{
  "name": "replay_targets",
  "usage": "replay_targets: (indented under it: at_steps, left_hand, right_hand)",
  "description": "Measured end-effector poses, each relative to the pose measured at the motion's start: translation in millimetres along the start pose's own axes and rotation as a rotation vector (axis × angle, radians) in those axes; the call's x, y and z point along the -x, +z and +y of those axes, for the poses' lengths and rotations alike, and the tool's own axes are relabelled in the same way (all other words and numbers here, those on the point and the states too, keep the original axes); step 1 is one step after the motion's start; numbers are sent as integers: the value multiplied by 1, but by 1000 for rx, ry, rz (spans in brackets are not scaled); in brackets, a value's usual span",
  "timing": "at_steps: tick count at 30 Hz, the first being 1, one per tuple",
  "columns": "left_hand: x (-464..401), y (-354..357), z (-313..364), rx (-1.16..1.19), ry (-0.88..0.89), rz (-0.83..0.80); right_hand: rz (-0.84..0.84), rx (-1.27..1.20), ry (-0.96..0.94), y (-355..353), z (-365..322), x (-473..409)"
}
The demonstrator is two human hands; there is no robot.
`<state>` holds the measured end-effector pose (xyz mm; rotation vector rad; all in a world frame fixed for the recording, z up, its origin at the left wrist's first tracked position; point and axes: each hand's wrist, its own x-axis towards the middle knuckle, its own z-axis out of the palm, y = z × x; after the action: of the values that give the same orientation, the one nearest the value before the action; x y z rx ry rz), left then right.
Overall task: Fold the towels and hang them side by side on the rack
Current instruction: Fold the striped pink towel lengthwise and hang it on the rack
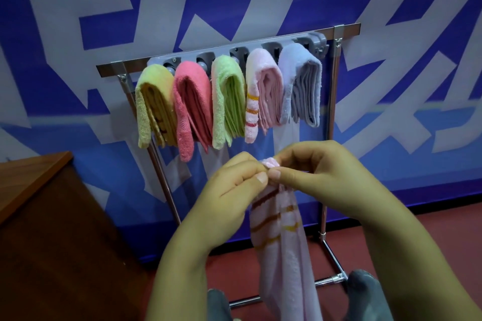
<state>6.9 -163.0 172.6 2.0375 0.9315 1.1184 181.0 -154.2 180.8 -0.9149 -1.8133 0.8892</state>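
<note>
Towel in hand: your striped towel (280,247) hangs with its long axis vertical, top edge bunched at your fingertips, free end dropping out of view between your knees (365,292). Its orange and red stripes run across it near the top.
Left hand: your left hand (234,190) pinches the towel's top edge between thumb and curled fingers.
Right hand: your right hand (318,172) pinches the same edge, fingertips touching those of the left.
Rack: the rack (331,101) stands just ahead of you, its top bar tilted up to the right in this view.
Hung towels: five folded towels hang side by side on the bar, touching: yellow (152,101), coral (191,101), green (228,96), pink (263,91), blue (302,81). Each hangs with its long axis vertical and its fold at the top.
Surface: red floor (391,229) under the rack; blue and white wall (78,21) close behind it.
Edges: a brown cabinet (47,229) stands at your left, near the rack's left post.
Open room: a short stretch of bare bar shows right of the blue towel; floor is open to your right.
</note>
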Motion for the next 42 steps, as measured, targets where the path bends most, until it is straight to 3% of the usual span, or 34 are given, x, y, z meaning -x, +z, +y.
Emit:
replay_targets:
  at_steps: [2, 7, 11, 15, 20, 24, 32, 35, 39, 42]
  left_hand:
    - [1, -2, -3, 2, 10, -6]
    - [-2, -6, -18, -49, 22, 186]
    - [-1, -11, -30, -43, -59, -18]
    - [4, -17, -43, -4, -186, -61]
    - [15, -40, -58, -156, -268, 92]
    - [16, -54, -49, -189, -193, 208]
    - [3, -49, -22, 70, -43, 478]
    - [1, -45, -29, 102, -87, 507]
    - [3, -40, -24, 97, -104, 536]
    - [8, -47, -16, 393, -23, 499]
  right_hand:
    - [-39, -1, 3, -2, 2, -1]
    - [13, -86, -13, 2, 7, -5]
    - [35, -185, -33, 3, 9, -8]
    - [89, -232, -56, -2, 12, -9]
    - [219, -198, -27, -20, 18, -7]
    - [296, -30, -6, -22, 26, -11]
    - [399, -35, -97, -29, 24, -12]
    - [377, -57, -51, -28, 33, -9]
    - [311, -337, -58, -32, 28, -3]
    - [192, -548, -98, -40, 22, 3]
